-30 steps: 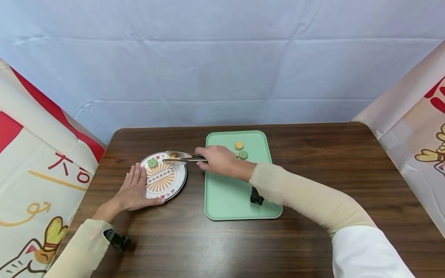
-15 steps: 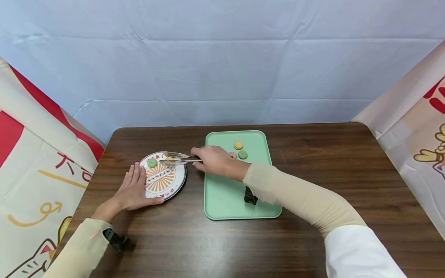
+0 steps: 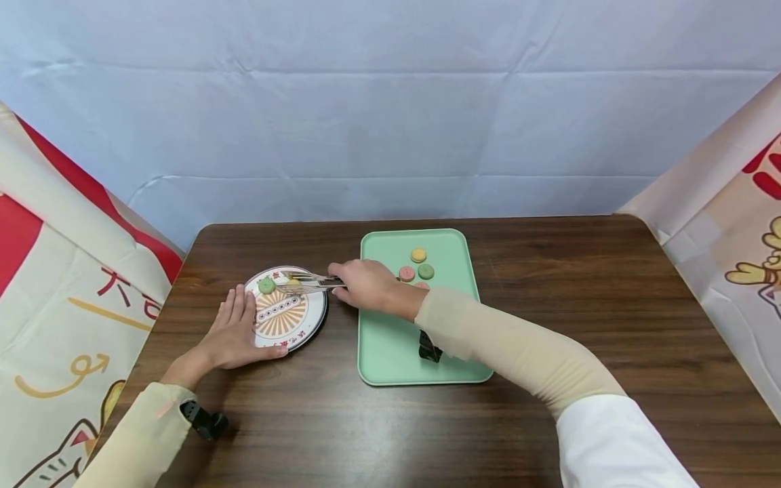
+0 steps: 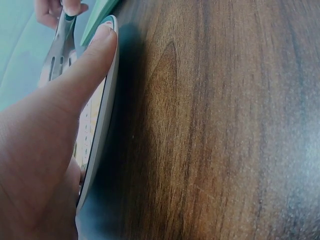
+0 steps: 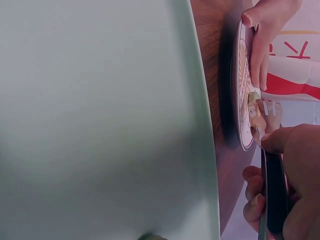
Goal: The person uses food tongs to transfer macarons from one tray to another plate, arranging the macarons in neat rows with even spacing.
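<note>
My right hand (image 3: 367, 285) grips metal tongs (image 3: 318, 284) with dark handles, also seen in the right wrist view. Their slotted ends reach over the back right of a white printed plate (image 3: 314, 315). A yellow macaron (image 3: 293, 282) shows between the tong ends, over the plate. Just left of it lies a green macaron (image 3: 266, 285). My left hand (image 3: 234, 337) rests at the plate's left side with straight fingers along the rim. Its thumb (image 4: 95, 55) lies over the front rim in the left wrist view.
A light green tray (image 3: 396, 352) sits right of the plate under my right forearm. On it are a yellow macaron (image 3: 418, 255), a green macaron (image 3: 426, 271), and pink macarons (image 3: 407, 273), one partly hidden by the arm. Printed cloths hang at both sides of the wooden table (image 3: 549, 285).
My right hand and the tongs have shifted a little left, with the yellow macaron slightly farther in over the plate. Pink macarons on the tray have come into view. My left hand stays put.
</note>
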Demonstrator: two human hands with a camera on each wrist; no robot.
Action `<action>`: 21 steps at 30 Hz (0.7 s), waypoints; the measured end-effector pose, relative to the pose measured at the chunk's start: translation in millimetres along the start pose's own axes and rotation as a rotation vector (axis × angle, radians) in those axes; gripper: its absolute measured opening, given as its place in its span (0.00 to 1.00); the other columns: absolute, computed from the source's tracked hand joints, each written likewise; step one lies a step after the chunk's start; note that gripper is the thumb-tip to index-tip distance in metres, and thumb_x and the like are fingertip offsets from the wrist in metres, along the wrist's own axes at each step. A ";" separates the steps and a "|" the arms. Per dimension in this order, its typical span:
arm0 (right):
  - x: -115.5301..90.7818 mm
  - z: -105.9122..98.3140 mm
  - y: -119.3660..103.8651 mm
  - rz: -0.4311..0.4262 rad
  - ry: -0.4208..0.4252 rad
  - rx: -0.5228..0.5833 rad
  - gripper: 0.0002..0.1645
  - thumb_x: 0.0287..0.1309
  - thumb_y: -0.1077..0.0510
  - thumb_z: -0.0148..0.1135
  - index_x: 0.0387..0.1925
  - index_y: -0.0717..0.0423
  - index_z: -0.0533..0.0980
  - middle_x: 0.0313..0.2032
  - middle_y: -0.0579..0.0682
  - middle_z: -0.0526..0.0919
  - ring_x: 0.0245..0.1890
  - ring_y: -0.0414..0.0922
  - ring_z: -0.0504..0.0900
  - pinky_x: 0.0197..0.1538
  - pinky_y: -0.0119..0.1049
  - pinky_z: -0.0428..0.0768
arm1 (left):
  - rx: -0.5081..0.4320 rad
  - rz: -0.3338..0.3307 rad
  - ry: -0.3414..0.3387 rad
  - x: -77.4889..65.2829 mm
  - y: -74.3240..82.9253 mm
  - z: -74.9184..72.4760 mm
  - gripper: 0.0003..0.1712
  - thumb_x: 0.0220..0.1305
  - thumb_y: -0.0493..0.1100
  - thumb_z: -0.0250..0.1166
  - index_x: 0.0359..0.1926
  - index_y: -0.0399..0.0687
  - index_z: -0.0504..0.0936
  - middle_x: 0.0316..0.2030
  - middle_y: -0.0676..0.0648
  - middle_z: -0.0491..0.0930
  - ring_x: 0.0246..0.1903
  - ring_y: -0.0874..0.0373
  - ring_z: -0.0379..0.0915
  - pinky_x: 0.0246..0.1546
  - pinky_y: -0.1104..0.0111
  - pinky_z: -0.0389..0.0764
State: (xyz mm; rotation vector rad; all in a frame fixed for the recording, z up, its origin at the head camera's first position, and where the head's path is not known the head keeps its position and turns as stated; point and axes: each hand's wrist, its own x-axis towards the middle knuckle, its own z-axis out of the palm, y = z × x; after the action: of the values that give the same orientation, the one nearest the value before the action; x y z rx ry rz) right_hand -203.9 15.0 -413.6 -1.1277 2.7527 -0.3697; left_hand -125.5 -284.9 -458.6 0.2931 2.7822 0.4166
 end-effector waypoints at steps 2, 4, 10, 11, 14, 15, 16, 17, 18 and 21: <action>0.8 1.2 0.0 0.003 -0.001 -0.002 0.19 0.74 0.49 0.58 0.60 0.53 0.75 0.39 0.47 0.86 0.29 0.39 0.80 0.31 0.34 0.78 | 0.002 -0.002 0.008 0.1 -0.8 1.1 0.85 0.47 0.83 0.65 0.76 0.21 0.35 0.76 0.25 0.22 0.76 0.31 0.17 0.73 0.37 0.32; 1.3 2.3 0.3 0.007 0.000 -0.006 0.18 0.74 0.49 0.58 0.59 0.52 0.75 0.38 0.46 0.85 0.29 0.39 0.80 0.30 0.34 0.77 | -0.001 -0.002 0.016 0.3 -1.1 2.2 0.84 0.47 0.82 0.66 0.76 0.21 0.36 0.76 0.25 0.23 0.76 0.31 0.17 0.73 0.37 0.33; 2.7 4.0 0.8 0.026 0.005 -0.010 0.19 0.74 0.50 0.57 0.60 0.52 0.75 0.40 0.47 0.86 0.29 0.40 0.80 0.30 0.35 0.78 | 0.009 0.003 0.017 1.5 -3.1 3.4 0.85 0.47 0.83 0.65 0.76 0.21 0.35 0.76 0.25 0.23 0.76 0.30 0.17 0.73 0.37 0.33; 3.2 4.2 0.8 0.030 0.006 -0.009 0.19 0.74 0.50 0.57 0.61 0.52 0.75 0.40 0.48 0.86 0.29 0.40 0.81 0.31 0.35 0.78 | 0.011 0.005 0.015 1.9 -3.6 3.5 0.85 0.47 0.84 0.65 0.76 0.21 0.34 0.76 0.25 0.22 0.76 0.30 0.17 0.73 0.37 0.33; 5.1 4.8 0.7 0.037 0.005 -0.012 0.20 0.75 0.50 0.57 0.62 0.52 0.75 0.42 0.48 0.86 0.30 0.40 0.82 0.31 0.35 0.79 | 0.022 0.006 0.013 3.2 -5.3 4.7 0.86 0.47 0.84 0.64 0.76 0.21 0.34 0.76 0.25 0.22 0.76 0.30 0.17 0.73 0.37 0.33; 5.9 4.9 0.6 0.036 0.004 -0.013 0.20 0.75 0.50 0.57 0.62 0.52 0.75 0.42 0.48 0.86 0.31 0.40 0.82 0.32 0.35 0.79 | 0.025 0.004 0.011 3.5 -5.8 5.1 0.86 0.46 0.84 0.64 0.76 0.21 0.34 0.76 0.25 0.22 0.76 0.30 0.17 0.73 0.37 0.33; 6.6 5.1 0.5 0.034 0.003 -0.014 0.20 0.75 0.50 0.57 0.62 0.52 0.75 0.42 0.49 0.86 0.32 0.40 0.82 0.32 0.35 0.79 | 0.026 0.003 0.010 3.7 -6.0 5.4 0.86 0.46 0.84 0.64 0.76 0.21 0.34 0.76 0.25 0.22 0.76 0.30 0.16 0.73 0.37 0.33; 7.2 4.8 0.2 0.033 0.001 -0.013 0.20 0.75 0.50 0.57 0.62 0.52 0.75 0.42 0.49 0.86 0.32 0.41 0.82 0.32 0.36 0.80 | 0.028 0.001 0.008 4.0 -6.4 5.9 0.86 0.47 0.85 0.64 0.76 0.22 0.34 0.76 0.25 0.21 0.76 0.30 0.16 0.73 0.37 0.33; 7.8 4.6 0.1 0.031 -0.001 -0.012 0.20 0.75 0.50 0.57 0.62 0.52 0.75 0.42 0.49 0.86 0.32 0.41 0.83 0.31 0.36 0.80 | 0.026 0.001 0.008 4.1 -6.5 6.0 0.86 0.47 0.84 0.64 0.76 0.21 0.34 0.76 0.25 0.22 0.76 0.30 0.16 0.73 0.37 0.33; 9.4 3.8 -0.5 0.032 -0.008 -0.003 0.21 0.75 0.50 0.57 0.63 0.52 0.74 0.43 0.50 0.86 0.31 0.41 0.82 0.30 0.36 0.79 | 0.023 -0.001 0.005 3.5 -6.1 5.5 0.86 0.47 0.84 0.64 0.76 0.22 0.33 0.76 0.25 0.21 0.76 0.31 0.16 0.73 0.37 0.33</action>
State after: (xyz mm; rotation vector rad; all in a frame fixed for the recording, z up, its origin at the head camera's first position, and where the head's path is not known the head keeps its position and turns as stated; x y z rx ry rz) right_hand -209.4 7.4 -417.5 -1.0826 2.7613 -0.3569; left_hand -127.8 -288.4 -466.5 0.2969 2.7941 0.3862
